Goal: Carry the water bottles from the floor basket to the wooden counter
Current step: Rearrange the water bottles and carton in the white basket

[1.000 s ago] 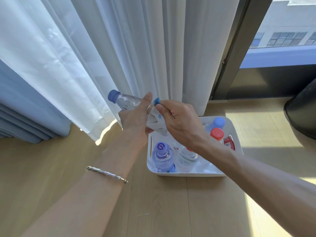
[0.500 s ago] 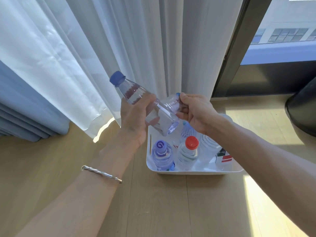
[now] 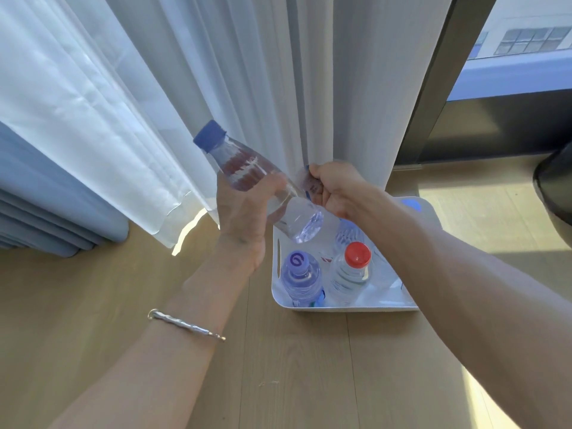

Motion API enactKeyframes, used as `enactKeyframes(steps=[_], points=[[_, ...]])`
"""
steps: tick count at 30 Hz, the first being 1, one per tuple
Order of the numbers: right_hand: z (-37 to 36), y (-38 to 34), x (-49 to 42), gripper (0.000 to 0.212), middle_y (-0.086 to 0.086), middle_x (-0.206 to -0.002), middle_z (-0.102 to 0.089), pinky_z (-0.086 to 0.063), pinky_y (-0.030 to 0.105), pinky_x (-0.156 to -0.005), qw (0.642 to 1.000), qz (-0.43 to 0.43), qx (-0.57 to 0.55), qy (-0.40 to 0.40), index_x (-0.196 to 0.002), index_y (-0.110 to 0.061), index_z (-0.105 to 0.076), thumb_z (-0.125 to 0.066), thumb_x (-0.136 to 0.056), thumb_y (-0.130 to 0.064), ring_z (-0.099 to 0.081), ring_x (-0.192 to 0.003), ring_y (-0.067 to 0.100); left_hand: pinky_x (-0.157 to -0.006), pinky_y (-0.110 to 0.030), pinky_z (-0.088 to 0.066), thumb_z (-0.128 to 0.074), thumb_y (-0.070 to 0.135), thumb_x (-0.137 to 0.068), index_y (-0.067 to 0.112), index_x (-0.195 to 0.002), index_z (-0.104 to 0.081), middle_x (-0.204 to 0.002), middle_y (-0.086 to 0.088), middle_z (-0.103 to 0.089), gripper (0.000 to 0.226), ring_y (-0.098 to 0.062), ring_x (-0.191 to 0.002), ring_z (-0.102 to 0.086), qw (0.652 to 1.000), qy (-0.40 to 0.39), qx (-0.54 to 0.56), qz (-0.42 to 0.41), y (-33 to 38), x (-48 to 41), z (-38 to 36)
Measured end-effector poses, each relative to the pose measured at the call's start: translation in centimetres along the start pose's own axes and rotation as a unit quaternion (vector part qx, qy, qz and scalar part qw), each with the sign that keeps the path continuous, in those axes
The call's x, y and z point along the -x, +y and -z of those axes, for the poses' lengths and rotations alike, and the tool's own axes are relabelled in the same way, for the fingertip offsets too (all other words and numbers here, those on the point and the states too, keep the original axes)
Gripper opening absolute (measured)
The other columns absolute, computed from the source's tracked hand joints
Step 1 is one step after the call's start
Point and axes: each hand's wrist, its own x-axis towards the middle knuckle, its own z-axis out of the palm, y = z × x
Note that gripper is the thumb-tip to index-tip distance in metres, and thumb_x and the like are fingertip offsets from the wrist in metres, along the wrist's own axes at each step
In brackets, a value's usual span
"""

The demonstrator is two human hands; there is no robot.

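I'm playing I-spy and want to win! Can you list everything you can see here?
Basket: 1, white, on the floor.
Bottles in it: at least 4, clear: purple-capped bottle, red-capped bottle, blue cap far back, ribbed bottle, cap hidden.
Blue-capped bottle: 1, clear, tilted in the air.
Second bottle: 1, clear, mostly hidden.
Curtains: 2, sheer white and blue-grey, behind.
Floor: 1, light wood.
Window: 1, dark-framed, upper right.
Dark object: 1, black, right edge, unclear.
Bracelet: 1, silver, left wrist.
Left hand: fingers round the blue-capped bottle.
Right hand: fingers round the second bottle.
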Motion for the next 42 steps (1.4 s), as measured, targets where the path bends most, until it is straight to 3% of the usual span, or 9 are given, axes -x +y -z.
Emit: enactKeyframes(steps=[3,6,11,14,19,24,27,38,42], points=[[0.5,0.3,-1.7,0.031,0.005,-0.051,-0.058,-0.047,0.019,-0.036,0.999,0.015,0.023,0.032,-0.067,-0.008,-0.055,-0.043,-0.095,0.0,-0.054,-0.036,0.013,-0.076,-0.044,-0.058,-0.069,0.008,-0.064,0.012,-0.113,-0.049,-0.088,-0.004,-0.058,0.053,-0.018,-0.086,-0.06,1.0,-0.001,-0.015,-0.013,0.1,0.0,0.3],[1.8,0.2,-3.3,0.027,0.003,-0.064,-0.058,-0.047,0.019,-0.042,0.986,0.09,0.126,0.065,-0.072,-0.014,-0.057,-0.043,-0.095,-0.01,-0.054,-0.047,0.013,-0.068,-0.037,-0.059,-0.068,0.005,-0.063,0.011,-0.105,-0.052,-0.079,0.001,-0.061,0.045,-0.015,-0.076,-0.063,0.998,-0.007,-0.043,-0.041,0.5,0.0,1.1],[1.3,-0.3,-4.0,0.036,0.017,-0.076,-0.062,-0.045,0.03,-0.061,0.835,0.308,0.452,0.058,-0.078,-0.002,-0.06,-0.046,-0.095,-0.03,-0.054,-0.069,0.03,-0.063,-0.03,-0.055,-0.07,0.004,-0.059,0.014,-0.094,-0.051,-0.073,0.003,-0.06,0.041,-0.014,-0.067,-0.061,0.994,0.013,-0.087,-0.058,0.5,0.2,1.7],[1.3,0.7,-4.5,0.036,0.008,-0.071,-0.055,-0.041,0.032,-0.063,0.788,0.304,0.536,-0.003,-0.082,-0.007,-0.061,-0.046,-0.098,-0.036,-0.051,-0.07,0.027,-0.072,-0.04,-0.056,-0.071,0.006,-0.06,0.017,-0.094,-0.052,-0.077,0.002,-0.06,0.041,-0.016,-0.073,-0.062,0.994,0.015,-0.102,-0.042,0.1,0.4,2.1],[1.5,2.4,-5.2,0.028,0.006,-0.099,-0.065,-0.045,0.033,-0.078,0.635,0.259,0.725,-0.063,-0.1,-0.018,-0.07,-0.051,-0.095,-0.038,-0.06,-0.096,0.027,-0.078,-0.045,-0.057,-0.073,0.01,-0.059,0.018,-0.096,-0.052,-0.081,0.001,-0.061,0.043,-0.015,-0.077,-0.062,0.992,0.004,-0.126,-0.032,-0.4,0.7,2.2],[1.6,2.9,-5.5,0.039,0.005,-0.113,-0.065,-0.05,0.034,-0.083,0.552,0.213,0.803,-0.075,-0.113,-0.017,-0.068,-0.065,-0.084,-0.043,-0.061,-0.104,0.027,-0.081,-0.05,-0.057,-0.073,0.011,-0.058,0.018,-0.098,-0.052,-0.084,0.0,-0.061,0.046,-0.016,-0.079,-0.062,0.99,-0.007,-0.135,-0.024,-0.5,0.6,1.6],[1.8,3.0,-5.3,0.054,0.0,-0.103,-0.059,-0.045,0.034,-0.078,0.507,0.182,0.836,-0.104,-0.118,-0.015,-0.061,-0.069,-0.079,-0.051,-0.059,-0.102,0.025,-0.079,-0.047,-0.055,-0.073,0.011,-0.058,0.016,-0.098,-0.052,-0.082,0.0,-0.061,0.045,-0.016,-0.078,-0.062,0.99,-0.019,-0.141,-0.019,-0.5,0.7,1.4],[2.5,2.9,-4.3,0.045,0.003,-0.109,-0.06,-0.038,0.033,-0.076,0.519,0.155,0.838,-0.066,-0.119,-0.015,-0.058,-0.048,-0.093,-0.051,-0.054,-0.094,0.021,-0.083,-0.045,-0.058,-0.073,0.013,-0.057,0.015,-0.104,-0.052,-0.083,0.001,-0.062,0.051,-0.012,-0.078,-0.063,0.984,-0.048,-0.172,-0.005,0.3,1.9,1.4],[2.0,1.5,-3.6,0.028,0.008,-0.111,-0.064,-0.048,0.037,-0.083,0.577,0.199,0.791,-0.035,-0.109,-0.009,-0.063,-0.044,-0.096,-0.027,-0.06,-0.103,0.028,-0.083,-0.047,-0.058,-0.073,0.013,-0.056,0.016,-0.103,-0.053,-0.085,0.0,-0.063,0.051,-0.013,-0.078,-0.064,0.984,-0.042,-0.174,0.0,0.6,1.9,1.1]])
